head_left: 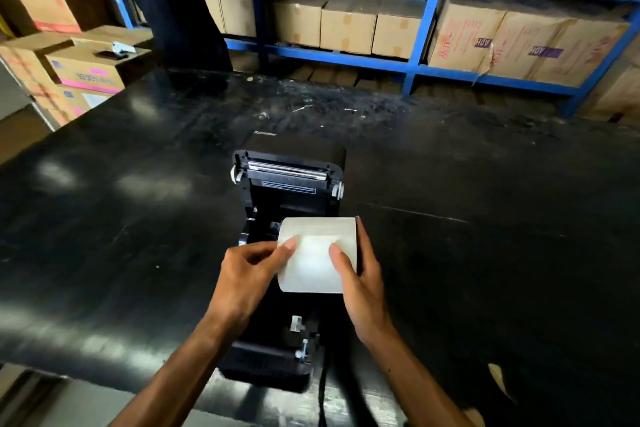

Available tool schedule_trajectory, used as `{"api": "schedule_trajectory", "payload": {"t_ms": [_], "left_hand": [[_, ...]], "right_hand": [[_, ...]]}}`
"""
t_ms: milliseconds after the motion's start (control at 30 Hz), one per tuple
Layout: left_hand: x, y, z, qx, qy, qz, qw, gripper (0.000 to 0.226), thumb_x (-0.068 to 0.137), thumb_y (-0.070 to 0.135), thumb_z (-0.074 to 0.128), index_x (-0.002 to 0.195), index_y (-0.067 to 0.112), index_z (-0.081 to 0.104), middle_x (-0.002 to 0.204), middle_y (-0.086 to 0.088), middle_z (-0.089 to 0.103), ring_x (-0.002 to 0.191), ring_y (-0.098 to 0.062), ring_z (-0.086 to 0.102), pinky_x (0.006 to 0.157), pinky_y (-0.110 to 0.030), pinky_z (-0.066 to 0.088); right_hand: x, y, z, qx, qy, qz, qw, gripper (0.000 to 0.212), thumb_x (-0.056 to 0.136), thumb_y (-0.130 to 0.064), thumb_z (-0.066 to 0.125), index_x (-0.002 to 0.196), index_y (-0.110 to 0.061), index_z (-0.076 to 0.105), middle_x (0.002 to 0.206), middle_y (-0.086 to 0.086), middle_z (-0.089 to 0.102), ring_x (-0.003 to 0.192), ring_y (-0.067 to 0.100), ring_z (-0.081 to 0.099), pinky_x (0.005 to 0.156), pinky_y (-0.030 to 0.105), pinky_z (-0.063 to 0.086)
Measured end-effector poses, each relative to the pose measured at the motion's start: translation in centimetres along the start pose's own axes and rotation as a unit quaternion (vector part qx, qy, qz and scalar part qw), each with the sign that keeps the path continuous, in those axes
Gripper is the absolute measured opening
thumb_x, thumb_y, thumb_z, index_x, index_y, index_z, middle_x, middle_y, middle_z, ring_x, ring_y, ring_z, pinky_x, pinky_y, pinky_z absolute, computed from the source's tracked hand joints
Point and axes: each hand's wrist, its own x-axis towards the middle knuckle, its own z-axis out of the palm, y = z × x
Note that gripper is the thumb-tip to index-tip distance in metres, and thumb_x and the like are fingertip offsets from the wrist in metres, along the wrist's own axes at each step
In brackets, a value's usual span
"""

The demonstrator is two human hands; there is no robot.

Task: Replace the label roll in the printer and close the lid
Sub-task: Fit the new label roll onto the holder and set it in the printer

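Observation:
A black label printer (pixel 277 354) sits on the black table near its front edge. Its lid (pixel 289 170) is swung open away from me, with the print bar showing. A white label roll (pixel 313 263) hangs just above the printer's open bay. My right hand (pixel 363 288) grips the roll's right end, thumb on top. My left hand (pixel 247 277) pinches the roll's left side with thumb and fingers. The bay below the roll is mostly hidden by the roll and my hands.
The black table (pixel 485 253) spreads wide on both sides of the printer. Blue shelving (pixel 426 21) with cardboard boxes stands behind it. Stacked boxes (pixel 83 69) are at the left. A cable (pixel 322 388) runs off the printer's near end.

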Motion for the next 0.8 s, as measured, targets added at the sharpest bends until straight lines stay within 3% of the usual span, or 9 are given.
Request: {"api": "schedule_trajectory", "payload": {"t_ms": [133,233,300,467,533,667,733,800], "left_hand": [[0.2,-1.0,-3.2,-0.054,-0.013,-0.021,0.998,0.028,0.078,0.036,0.072,0.093,0.013,0.078,0.096,-0.008,0.078,0.086,-0.022,0.074,0.071,-0.026,0.058],[0.9,-2.1,-5.0,-0.069,-0.014,-0.043,0.997,0.029,0.077,0.033,0.074,0.099,0.014,0.076,0.117,-0.01,0.07,0.1,-0.025,0.071,0.091,-0.043,0.055],[1.4,-2.7,-5.9,-0.063,-0.012,-0.055,0.996,0.031,0.074,0.036,0.076,0.097,0.015,0.077,0.126,-0.007,0.064,0.108,-0.023,0.067,0.098,-0.046,0.051],[2.5,-3.7,-7.4,-0.039,0.001,-0.064,0.997,0.036,0.054,0.053,0.08,0.084,0.033,0.079,0.137,0.008,0.05,0.109,-0.012,0.065,0.093,-0.035,0.053],[2.8,-4.2,-7.8,-0.022,-0.003,-0.062,0.998,0.033,0.055,0.054,0.079,0.083,0.037,0.078,0.137,0.009,0.049,0.108,-0.011,0.064,0.087,-0.028,0.054],[2.8,-4.8,-8.0,-0.003,-0.01,-0.056,0.998,0.021,0.063,0.047,0.077,0.082,0.038,0.077,0.135,0.007,0.05,0.111,-0.01,0.061,0.098,-0.037,0.05],[3.0,-4.9,-7.6,0.008,-0.015,-0.047,0.999,0.009,0.072,0.034,0.077,0.077,0.04,0.075,0.133,0.008,0.05,0.105,-0.004,0.06,0.093,-0.031,0.05],[3.2,-5.1,-7.2,0.026,-0.018,-0.032,0.999,0.016,0.076,0.026,0.076,0.079,0.041,0.072,0.132,0.009,0.049,0.1,-0.004,0.061,0.088,-0.028,0.049]], "right_hand": [[-0.4,1.0,3.2,-0.046,-0.011,0.011,0.999,0.061,0.089,-0.012,0.06,0.143,-0.023,0.035,0.143,0.005,0.048,0.124,0.02,0.054,0.103,0.045,0.047],[-0.4,2.1,4.8,-0.077,-0.016,0.015,0.997,0.061,0.09,-0.017,0.06,0.143,-0.03,0.033,0.146,0.003,0.044,0.129,0.019,0.049,0.107,0.047,0.042],[-0.3,2.8,5.4,-0.114,-0.022,0.015,0.993,0.062,0.09,-0.024,0.059,0.143,-0.037,0.03,0.149,-0.002,0.04,0.133,0.016,0.044,0.111,0.046,0.038],[-0.2,4.5,5.7,-0.263,-0.044,0.025,0.963,0.069,0.086,-0.056,0.052,0.133,-0.066,0.002,0.161,-0.007,0.007,0.148,0.013,0.003,0.12,0.052,0.008],[0.0,4.8,5.9,-0.309,-0.045,0.03,0.95,0.07,0.076,-0.071,0.045,0.125,-0.074,-0.005,0.161,-0.007,-0.007,0.146,0.009,-0.011,0.119,0.048,-0.004],[0.3,5.3,5.4,-0.366,-0.054,0.031,0.929,0.072,0.077,-0.07,0.039,0.13,-0.065,-0.009,0.159,-0.004,-0.02,0.142,0.009,-0.023,0.111,0.037,-0.016],[0.3,5.7,4.9,-0.372,-0.052,0.049,0.926,0.072,0.083,-0.067,0.041,0.132,-0.058,-0.011,0.158,-0.002,-0.022,0.143,0.012,-0.024,0.113,0.04,-0.016],[0.2,5.9,4.4,-0.379,-0.047,0.063,0.922,0.074,0.081,-0.067,0.039,0.136,-0.055,-0.009,0.158,-0.002,-0.024,0.143,0.014,-0.025,0.114,0.042,-0.015]]}}
